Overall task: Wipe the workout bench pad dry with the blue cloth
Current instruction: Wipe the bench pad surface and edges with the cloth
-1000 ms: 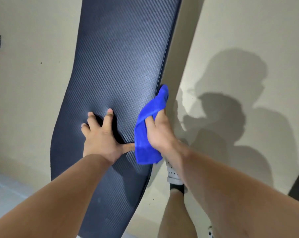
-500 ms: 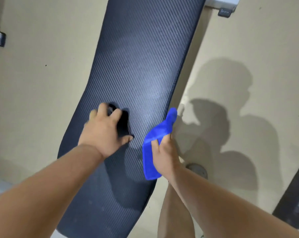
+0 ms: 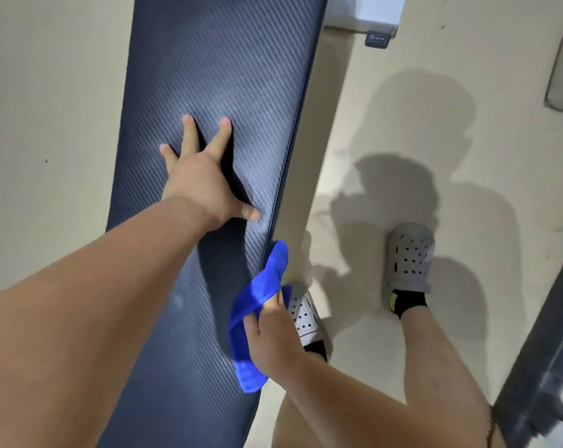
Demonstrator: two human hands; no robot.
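Note:
The long dark bench pad with a woven texture runs from the top of the view down to the bottom left. My left hand lies flat on its middle, fingers spread, holding nothing. My right hand is shut on the blue cloth, which is pressed against the pad's right edge, lower down than my left hand. The cloth's upper tip sticks up along the edge; its lower end hangs below my fingers.
A beige floor lies on both sides of the pad. My two feet in grey perforated clogs stand to the pad's right. A dark metal frame bar crosses the lower right corner. A white part with a dark cap sits at top right.
My right hand has slid the cloth down the pad's right edge toward me. My left hand has spread its fingers flat on the pad. The view has tilted, showing my feet.

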